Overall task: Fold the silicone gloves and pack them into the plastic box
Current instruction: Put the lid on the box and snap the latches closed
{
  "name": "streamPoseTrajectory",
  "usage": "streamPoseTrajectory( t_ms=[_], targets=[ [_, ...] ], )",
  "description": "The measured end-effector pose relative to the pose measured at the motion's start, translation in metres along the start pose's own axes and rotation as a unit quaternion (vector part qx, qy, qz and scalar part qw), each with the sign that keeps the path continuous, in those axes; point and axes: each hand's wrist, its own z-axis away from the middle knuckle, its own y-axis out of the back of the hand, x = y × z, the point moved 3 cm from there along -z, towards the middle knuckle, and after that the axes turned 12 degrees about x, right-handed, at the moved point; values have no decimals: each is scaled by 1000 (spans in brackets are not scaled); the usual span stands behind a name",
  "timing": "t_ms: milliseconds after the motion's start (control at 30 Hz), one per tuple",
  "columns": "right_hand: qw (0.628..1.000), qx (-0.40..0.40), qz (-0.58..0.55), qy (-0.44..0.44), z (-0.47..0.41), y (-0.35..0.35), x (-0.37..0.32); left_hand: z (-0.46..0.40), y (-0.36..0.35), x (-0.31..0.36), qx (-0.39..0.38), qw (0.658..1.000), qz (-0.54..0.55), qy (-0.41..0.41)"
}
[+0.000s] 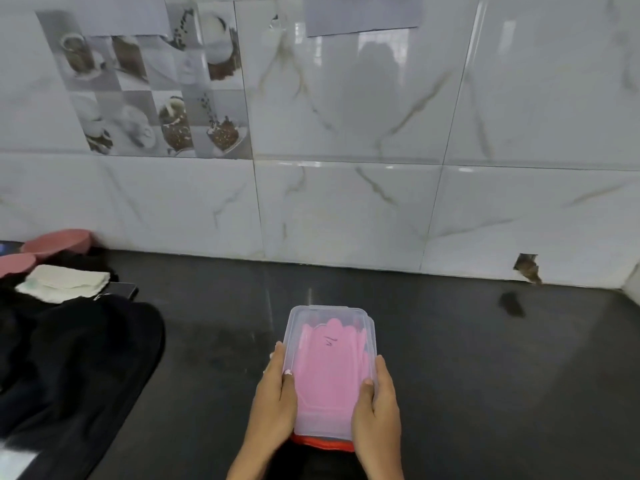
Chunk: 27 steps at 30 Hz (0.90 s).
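A clear plastic box (pixel 330 315) with its translucent lid on lies on the dark counter near the front edge. Pink silicone gloves (pixel 329 368) show through the lid, lying flat inside with their fingers pointing away from me. My left hand (pixel 277 400) grips the box's left side with the thumb on the lid. My right hand (pixel 377 407) grips the right side, thumb also on the lid. A red-orange strip (pixel 322 444) shows at the box's near end.
Dark cloth (pixel 79 368) is heaped at the left of the black counter (pixel 485 375). Behind it lie a folded white towel (pixel 65 282) and two pink round items (pixel 59 242). A marble-tiled wall (pixel 346 209) rises at the back, with a chipped hole (pixel 528 266) low at the right.
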Motion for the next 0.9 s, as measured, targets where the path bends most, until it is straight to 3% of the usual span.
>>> streamPoseTrajectory(
  t_ms=[500,700,900],
  targets=[
    [997,56,53,20,-3,1,-6,-12,-14,-5,-23,1000,18,1],
    [995,45,92,-5,-20,3,-4,-28,-11,-8,6,1000,14,2],
    [991,0,119,57,-66,-11,-25,-72,-12,6,18,998,-47,-38]
  ],
)
